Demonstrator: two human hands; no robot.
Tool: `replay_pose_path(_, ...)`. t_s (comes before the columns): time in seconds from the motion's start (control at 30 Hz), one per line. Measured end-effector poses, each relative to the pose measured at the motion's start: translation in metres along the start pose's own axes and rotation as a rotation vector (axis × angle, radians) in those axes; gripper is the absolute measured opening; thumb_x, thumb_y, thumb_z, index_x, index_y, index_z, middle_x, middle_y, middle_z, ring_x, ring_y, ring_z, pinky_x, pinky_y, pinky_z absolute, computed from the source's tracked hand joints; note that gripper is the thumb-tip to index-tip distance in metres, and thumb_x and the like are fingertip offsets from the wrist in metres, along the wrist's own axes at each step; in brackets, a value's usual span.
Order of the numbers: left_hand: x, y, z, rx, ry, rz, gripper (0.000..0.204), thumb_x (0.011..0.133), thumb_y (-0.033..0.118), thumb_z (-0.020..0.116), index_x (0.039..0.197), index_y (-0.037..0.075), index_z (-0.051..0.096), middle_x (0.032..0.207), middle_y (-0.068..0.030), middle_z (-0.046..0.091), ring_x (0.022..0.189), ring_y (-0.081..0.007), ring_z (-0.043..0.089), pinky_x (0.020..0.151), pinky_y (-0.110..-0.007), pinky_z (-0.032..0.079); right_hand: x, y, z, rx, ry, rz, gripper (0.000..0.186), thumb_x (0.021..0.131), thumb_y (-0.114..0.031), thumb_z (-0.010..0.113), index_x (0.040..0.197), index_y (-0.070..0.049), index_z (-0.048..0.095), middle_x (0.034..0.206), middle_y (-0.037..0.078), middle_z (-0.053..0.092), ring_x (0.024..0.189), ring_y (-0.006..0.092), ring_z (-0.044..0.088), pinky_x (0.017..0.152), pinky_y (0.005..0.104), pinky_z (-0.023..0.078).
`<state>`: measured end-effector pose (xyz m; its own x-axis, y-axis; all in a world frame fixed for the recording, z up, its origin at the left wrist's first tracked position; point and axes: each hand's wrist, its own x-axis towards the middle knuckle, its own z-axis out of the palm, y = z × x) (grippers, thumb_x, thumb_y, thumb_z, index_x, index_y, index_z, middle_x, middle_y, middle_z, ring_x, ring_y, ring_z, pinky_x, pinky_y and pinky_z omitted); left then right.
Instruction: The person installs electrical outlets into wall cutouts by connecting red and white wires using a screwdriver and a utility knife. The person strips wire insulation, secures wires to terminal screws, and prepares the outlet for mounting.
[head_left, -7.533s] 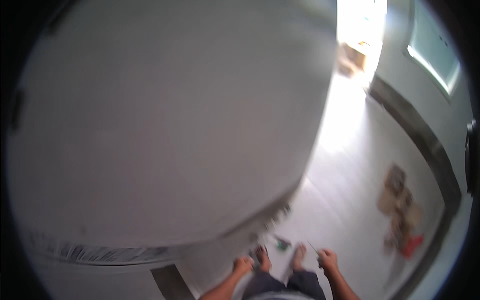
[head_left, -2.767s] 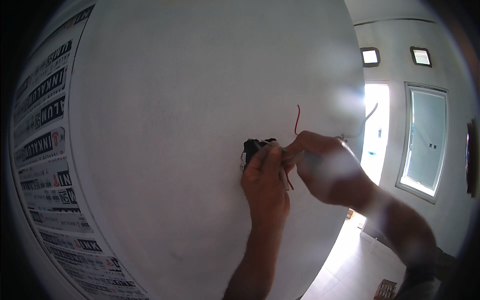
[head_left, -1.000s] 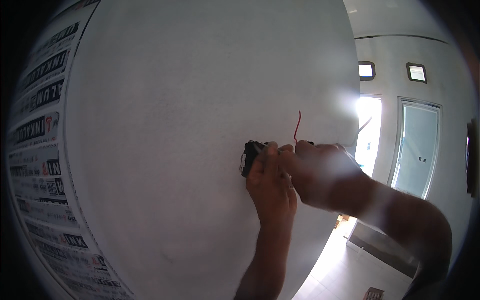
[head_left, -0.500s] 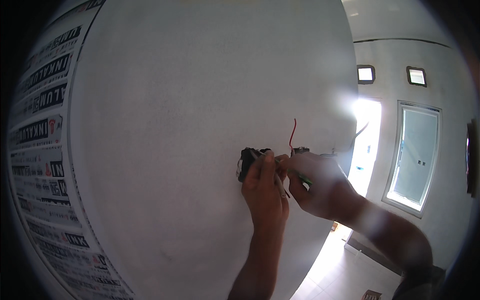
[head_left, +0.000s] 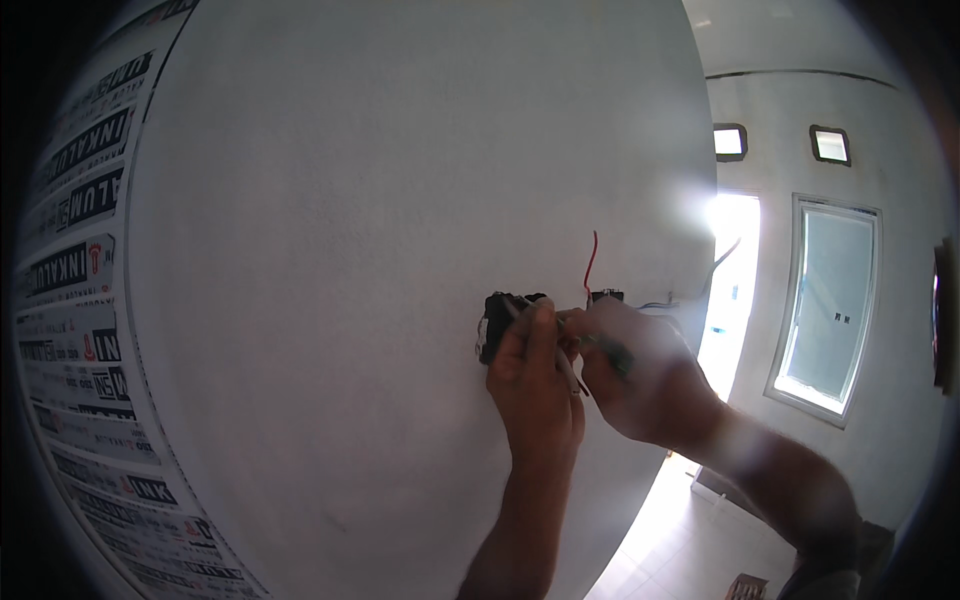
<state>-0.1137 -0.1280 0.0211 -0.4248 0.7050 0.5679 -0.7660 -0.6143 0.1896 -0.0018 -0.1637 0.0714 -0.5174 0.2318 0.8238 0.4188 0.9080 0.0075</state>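
Bare fingers of the left hand [head_left: 535,385] pinch a thin pale wire [head_left: 568,372] that slants down to the right, its upper end at the dark wall box [head_left: 497,322] just left of the fingertips. Touching it from the right, the right hand [head_left: 645,385] is closed on a green-handled tool [head_left: 610,352] (tip hidden). Farther up, a red wire [head_left: 590,262] stands from the white wall [head_left: 400,220].
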Motion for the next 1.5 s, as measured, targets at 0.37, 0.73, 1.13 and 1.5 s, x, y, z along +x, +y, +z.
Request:
replay_pose_path(0.37, 0.008, 0.001, -0.007, -0.138, -0.088, -0.063, 0.017, 0.104, 0.012, 0.067, 0.111, -0.003, 0.07, 0.087, -0.0038, 0.066, 0.084, -0.01, 0.063, 0.076, -0.027, 0.051, 0.01, -0.029, -0.007, -0.605, -0.249, -0.029, 0.03, 0.091, -0.002, 0.064, 0.12, -0.002, 0.063, 0.094, 0.015, 0.065, 0.076, 0.033, 0.07, 0.068, 0.0418, 0.058)
replay_pose_path(0.73, 0.005, 0.005, -0.003, 0.0, -0.02, -0.051, 0.016, 0.107, 0.012, 0.063, 0.114, -0.001, 0.067, 0.097, -0.004, 0.067, 0.079, -0.0117, 0.063, 0.066, -0.026, 0.053, 0.016, -0.027, -0.018, -0.373, -0.284, 0.036, 0.027, 0.094, -0.007, 0.061, 0.12, 0.001, 0.065, 0.107, 0.018, 0.072, 0.095, 0.0303, 0.075, 0.077, 0.0426, 0.061)
replay_pose_path(1.13, 0.006, 0.004, 0.001, -0.049, -0.053, -0.03, 0.017, 0.105, 0.013, 0.064, 0.114, -0.002, 0.066, 0.1, -0.0083, 0.071, 0.078, -0.0107, 0.064, 0.064, -0.025, 0.048, 0.019, -0.01, -0.031, -0.736, -0.538, -0.178, 0.03, 0.094, -0.013, 0.063, 0.123, -0.004, 0.061, 0.125, 0.017, 0.061, 0.093, 0.0368, 0.073, 0.083, 0.0476, 0.063)
replay_pose_path(1.5, 0.001, 0.004, 0.0, 0.109, 0.007, 0.023, 0.016, 0.104, 0.014, 0.067, 0.109, -0.001, 0.069, 0.092, -0.0065, 0.071, 0.081, -0.0112, 0.063, 0.077, -0.029, 0.052, -0.008, 0.01, 0.011, 0.022, 0.039, -0.045, 0.019, 0.1, -0.009, 0.056, 0.116, -0.003, 0.063, 0.093, 0.019, 0.072, 0.079, 0.0376, 0.073, 0.071, 0.0451, 0.058)
